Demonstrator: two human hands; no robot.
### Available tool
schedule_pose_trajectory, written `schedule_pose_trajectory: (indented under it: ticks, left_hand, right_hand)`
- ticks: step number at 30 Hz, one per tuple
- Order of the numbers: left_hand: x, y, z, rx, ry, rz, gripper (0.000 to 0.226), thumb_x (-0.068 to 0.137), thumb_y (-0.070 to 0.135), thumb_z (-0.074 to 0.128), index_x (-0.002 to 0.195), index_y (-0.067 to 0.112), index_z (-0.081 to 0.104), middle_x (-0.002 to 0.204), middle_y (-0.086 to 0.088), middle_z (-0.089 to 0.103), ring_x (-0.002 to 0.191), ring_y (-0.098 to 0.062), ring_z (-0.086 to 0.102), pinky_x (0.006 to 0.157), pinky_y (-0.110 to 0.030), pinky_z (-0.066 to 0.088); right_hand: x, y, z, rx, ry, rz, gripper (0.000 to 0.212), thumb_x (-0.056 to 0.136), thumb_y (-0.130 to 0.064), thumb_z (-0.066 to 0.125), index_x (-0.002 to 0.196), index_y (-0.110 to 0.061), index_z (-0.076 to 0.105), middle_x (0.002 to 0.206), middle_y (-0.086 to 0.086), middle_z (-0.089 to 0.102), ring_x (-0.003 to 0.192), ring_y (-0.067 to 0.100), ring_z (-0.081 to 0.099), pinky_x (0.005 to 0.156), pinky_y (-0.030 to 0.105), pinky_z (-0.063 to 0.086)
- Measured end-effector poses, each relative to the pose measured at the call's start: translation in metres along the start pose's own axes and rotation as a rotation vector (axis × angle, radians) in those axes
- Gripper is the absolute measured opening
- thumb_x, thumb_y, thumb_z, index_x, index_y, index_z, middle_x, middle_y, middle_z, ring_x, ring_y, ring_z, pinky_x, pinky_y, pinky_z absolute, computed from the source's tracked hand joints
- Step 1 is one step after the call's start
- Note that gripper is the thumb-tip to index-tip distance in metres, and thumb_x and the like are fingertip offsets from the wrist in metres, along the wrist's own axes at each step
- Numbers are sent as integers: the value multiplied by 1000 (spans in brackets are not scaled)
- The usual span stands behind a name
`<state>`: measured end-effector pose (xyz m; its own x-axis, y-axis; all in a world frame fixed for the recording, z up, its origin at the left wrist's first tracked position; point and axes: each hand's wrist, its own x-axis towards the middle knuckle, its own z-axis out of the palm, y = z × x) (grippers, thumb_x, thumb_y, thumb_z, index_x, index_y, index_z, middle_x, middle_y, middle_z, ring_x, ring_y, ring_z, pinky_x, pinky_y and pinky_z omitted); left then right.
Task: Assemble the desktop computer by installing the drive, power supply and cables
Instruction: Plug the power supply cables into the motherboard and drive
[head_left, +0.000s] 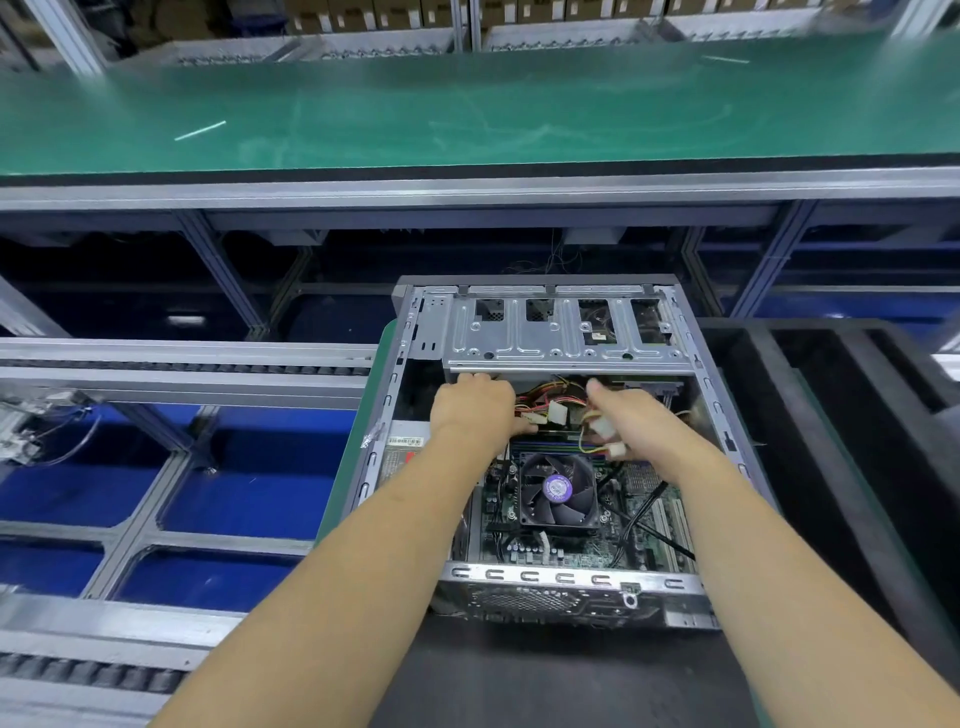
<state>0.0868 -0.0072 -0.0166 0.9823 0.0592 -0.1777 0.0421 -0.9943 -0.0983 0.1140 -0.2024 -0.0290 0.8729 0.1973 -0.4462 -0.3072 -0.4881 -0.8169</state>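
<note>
open desktop case (540, 577) on bench. left hand (475, 410) curled under drive cage (566, 332) edge, grip unclear. right hand (631, 421) pinching white molex connectors (602, 428). best to keep power wires (545, 392) clear of cpu fan (558, 488), align plug before pushing.

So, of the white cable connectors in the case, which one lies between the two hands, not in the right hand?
The white connector on the red and yellow wires, just right of the left hand. The others sit against the right hand.
</note>
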Motion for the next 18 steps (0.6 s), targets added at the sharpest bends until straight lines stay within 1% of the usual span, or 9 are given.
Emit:
schedule_pose_trajectory:
  ticks: [1, 3, 5, 7, 10, 12, 14, 16, 18]
  left_hand:
    - [-1, 0, 0, 19, -6, 15, 68, 87, 73, 50, 115, 12, 63, 120, -10, 60, 116, -29, 52, 81, -40, 39]
    - [-2, 1, 0, 76, -4, 48, 71, 83, 78, 48, 107, 13, 65, 119, -10, 60, 115, -29, 52, 84, -40, 40]
    - [-4, 1, -1, 118, 3, 89, 72, 83, 80, 43, 100, 13, 64, 121, -10, 58, 116, -29, 51, 89, -40, 41]
    - [-4, 1, -1, 148, 14, 158, 71, 87, 79, 37, 94, 14, 64, 123, -11, 57, 116, -28, 51, 91, -41, 41]
    - [-5, 1, -1, 197, 55, 227, 71, 93, 73, 32, 96, 13, 69, 121, -9, 60, 115, -29, 52, 90, -40, 39]
    - [-5, 3, -1, 214, 79, 229, 68, 96, 70, 32, 80, 11, 62, 101, -7, 64, 101, -28, 57, 77, -38, 38]
    - [-5, 5, -1, 203, 63, 210, 65, 97, 67, 34, 65, 13, 48, 76, -2, 59, 73, -24, 56, 64, -33, 36]
    - [-4, 6, -2, 184, 26, 188, 62, 98, 65, 36, 65, 13, 46, 64, 0, 49, 59, -22, 50, 59, -32, 36]
    - [-3, 6, -2, 144, -10, 154, 58, 98, 64, 39, 74, 12, 50, 63, 0, 45, 63, -25, 52, 60, -33, 40]
  right_hand:
    - [1, 1, 3, -152, 15, -48, 55, 100, -42, 49, 121, 7, 60, 104, 25, 68, 77, 18, 53, 82, 34, 49]
    - [2, 1, 9, -435, 28, -115, 34, 101, -17, 46, 115, 9, 62, 95, 27, 66, 71, 19, 51, 67, 30, 42]
    - [3, -2, 12, -613, 23, -109, 29, 98, -8, 45, 117, 3, 64, 108, 22, 65, 88, 27, 59, 76, 33, 48]
    - [1, -7, 18, -848, 26, -126, 30, 95, -11, 46, 119, -1, 62, 119, 21, 55, 105, 35, 55, 87, 38, 48]
    - [-11, -12, 29, -1049, 84, -146, 25, 93, -15, 47, 113, -5, 59, 117, 16, 54, 94, 32, 54, 77, 40, 49]
    - [-20, -12, 36, -1100, 189, -168, 24, 94, -18, 48, 112, -7, 59, 111, 12, 61, 91, 32, 60, 76, 40, 50]
    - [-25, -13, 42, -1147, 277, -175, 26, 97, -24, 47, 114, -6, 56, 108, 10, 67, 98, 32, 66, 95, 48, 47]
    - [-27, -14, 46, -1179, 350, -173, 29, 98, -28, 48, 115, -5, 53, 103, 8, 70, 98, 32, 68, 105, 55, 40]
    - [-29, -17, 51, -1225, 432, -210, 26, 97, -29, 52, 111, -7, 56, 101, 8, 70, 96, 31, 67, 100, 52, 41]
